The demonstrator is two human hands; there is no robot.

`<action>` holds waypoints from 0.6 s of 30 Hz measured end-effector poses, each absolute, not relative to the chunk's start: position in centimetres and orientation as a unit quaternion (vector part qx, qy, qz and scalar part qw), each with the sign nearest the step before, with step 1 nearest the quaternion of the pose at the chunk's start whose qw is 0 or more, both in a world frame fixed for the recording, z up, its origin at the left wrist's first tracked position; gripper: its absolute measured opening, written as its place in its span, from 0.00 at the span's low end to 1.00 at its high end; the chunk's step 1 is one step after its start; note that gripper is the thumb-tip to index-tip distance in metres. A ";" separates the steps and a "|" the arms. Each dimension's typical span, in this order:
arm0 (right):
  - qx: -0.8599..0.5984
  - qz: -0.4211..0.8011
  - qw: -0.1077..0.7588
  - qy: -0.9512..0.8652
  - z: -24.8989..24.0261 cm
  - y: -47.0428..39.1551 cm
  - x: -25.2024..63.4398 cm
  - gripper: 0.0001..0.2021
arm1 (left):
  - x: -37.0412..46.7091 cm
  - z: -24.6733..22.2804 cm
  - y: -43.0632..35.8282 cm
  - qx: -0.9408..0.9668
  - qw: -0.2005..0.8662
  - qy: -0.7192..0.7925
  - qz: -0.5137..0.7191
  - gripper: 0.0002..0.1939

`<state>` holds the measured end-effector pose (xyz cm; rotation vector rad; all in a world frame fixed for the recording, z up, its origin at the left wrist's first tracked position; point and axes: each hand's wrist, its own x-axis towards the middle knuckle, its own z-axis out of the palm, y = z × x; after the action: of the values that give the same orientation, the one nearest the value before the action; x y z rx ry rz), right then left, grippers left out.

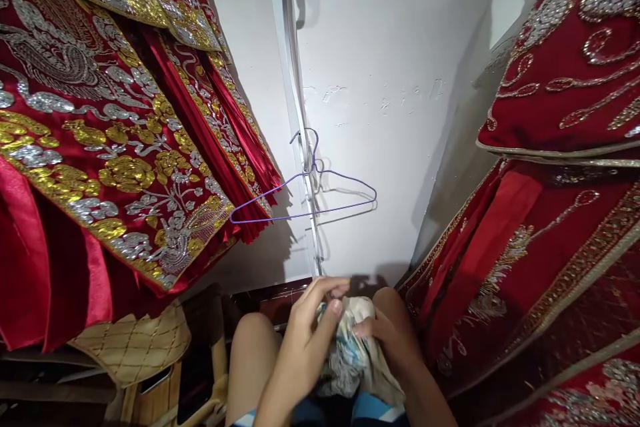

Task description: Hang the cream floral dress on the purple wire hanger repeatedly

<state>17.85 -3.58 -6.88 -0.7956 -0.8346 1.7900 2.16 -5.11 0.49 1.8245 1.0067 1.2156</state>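
Note:
A bunched-up cloth (353, 340), pale with blue and yellow patterning and a greyish textured part, lies over my lap between my knees. From the right, my right hand (385, 337) grips it, the thumb pressed on top and the other fingers hidden behind the fabric. My left hand (315, 320) is at the cloth's upper left edge, its fingers curled over and the thumb close to them, with a bit of fabric between. Beyond my hands, a purple wire hanger (300, 215) with nothing on it hangs from a thin metal rail or strip (294, 47) at the wall.
Red garments (125, 147) with gold and silver embroidery hang at the left. More beaded red garments (520, 247) fill the right side. At lower left are a quilted tan cushion or cloth (137, 340) and a wooden chair frame (215, 373). A white wall (380, 33) stands ahead.

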 end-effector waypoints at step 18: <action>-0.351 0.609 0.159 -0.693 2.9 -2.1 24.6 0.06 | -8.4 -1.7 -1.6 0.878 0.164 0.441 0.092 0.16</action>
<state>24.61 -2.06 2.92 -1.0027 -1.9816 1.7413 -8.36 -1.63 -1.71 2.5009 1.2567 0.2630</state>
